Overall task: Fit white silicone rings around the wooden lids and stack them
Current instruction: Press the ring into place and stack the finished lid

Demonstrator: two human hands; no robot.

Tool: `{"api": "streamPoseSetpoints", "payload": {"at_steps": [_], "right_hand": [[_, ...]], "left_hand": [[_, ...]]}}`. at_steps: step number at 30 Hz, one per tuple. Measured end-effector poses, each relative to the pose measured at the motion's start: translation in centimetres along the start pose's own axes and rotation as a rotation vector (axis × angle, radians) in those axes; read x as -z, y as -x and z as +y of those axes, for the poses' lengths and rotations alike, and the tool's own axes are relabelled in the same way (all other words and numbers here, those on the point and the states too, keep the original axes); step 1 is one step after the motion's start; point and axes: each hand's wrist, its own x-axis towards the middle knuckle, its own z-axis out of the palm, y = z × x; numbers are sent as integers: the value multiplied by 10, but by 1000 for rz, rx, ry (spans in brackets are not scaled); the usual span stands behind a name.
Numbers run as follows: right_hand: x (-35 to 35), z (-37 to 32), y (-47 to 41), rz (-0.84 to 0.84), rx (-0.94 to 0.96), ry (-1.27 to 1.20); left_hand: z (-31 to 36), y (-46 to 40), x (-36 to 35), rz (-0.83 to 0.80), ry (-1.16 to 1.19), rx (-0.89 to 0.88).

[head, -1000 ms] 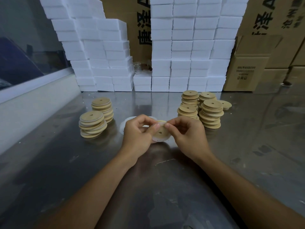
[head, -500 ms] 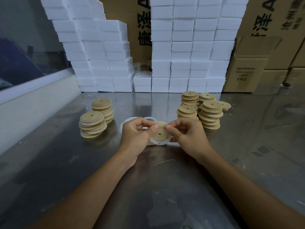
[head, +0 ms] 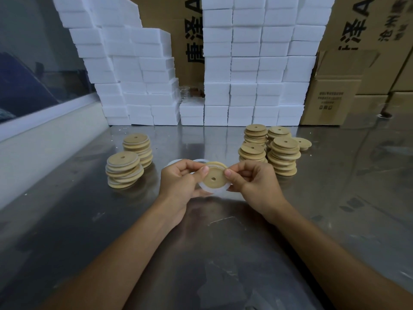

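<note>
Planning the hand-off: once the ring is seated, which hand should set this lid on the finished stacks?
Probably the left hand: the ringed stacks stand on its side, while the right hand is beside the bare stacks.

Counts on the steel table: hands, lids, rings, stacks

Two bare hands, the left hand (head: 178,180) and the right hand (head: 252,180), hold one round tan wooden lid with a centre hole (head: 213,178) and one white silicone ring (head: 215,190) between them. Two stacks of ringed wooden lids (head: 124,172) stand on the left, four stacks of plain wooden lids (head: 282,156) on the right (lids per stack too tightly packed to count), plus one single flat wooden lid (head: 302,143) lying alone. At least two loose white rings (head: 173,163) lie behind the hands.
</note>
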Motion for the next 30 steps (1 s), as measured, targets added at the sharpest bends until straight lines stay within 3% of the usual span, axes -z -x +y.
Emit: {"api": "streamPoseSetpoints", "payload": {"at_steps": [23,26,30], "right_hand": [[-11,0,4,106,-55,-113],[-12,1,2,167,8,-24],[-7,2,1,229,228,342]], "left_hand": [[6,-1,-1,-53,378,201],[4,-1,-3,-24,209,107],[1,1,-3,1,-131,-144]]}}
